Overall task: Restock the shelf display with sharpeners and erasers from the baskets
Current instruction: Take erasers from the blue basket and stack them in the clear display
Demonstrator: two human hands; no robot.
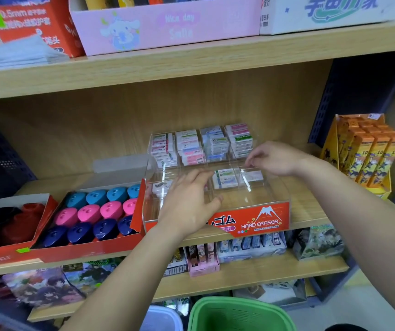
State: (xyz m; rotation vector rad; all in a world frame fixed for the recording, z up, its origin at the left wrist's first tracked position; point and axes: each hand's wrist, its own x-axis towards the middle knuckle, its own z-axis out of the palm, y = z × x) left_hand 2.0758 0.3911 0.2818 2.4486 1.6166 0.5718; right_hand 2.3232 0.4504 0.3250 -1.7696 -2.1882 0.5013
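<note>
Reaching into eraser display [263, 218] | left hand [189, 204] flat, open | right hand [275, 158] curled, grip unclear | risk: knuckles nudging stacked erasers [215, 144] topples them

Clear case [258, 220] is open on top, so access is from above & the near side, w/ headroom capped by the upper shelf board [191, 65]. Far row: 4 bays packed w/ eraser stacks [201, 146] up to the rim. Near-right bays look free to reach into. Left hand [189, 204] covers the near-left bays; right hand [275, 158] sits over the far-right divider. Left side blocked: sharpener tray [96, 249] touches the case wall. Right side: open shelf strip btwn case & orange box display [368, 154]. Below, green basket [239, 314] is open-topped.
</note>
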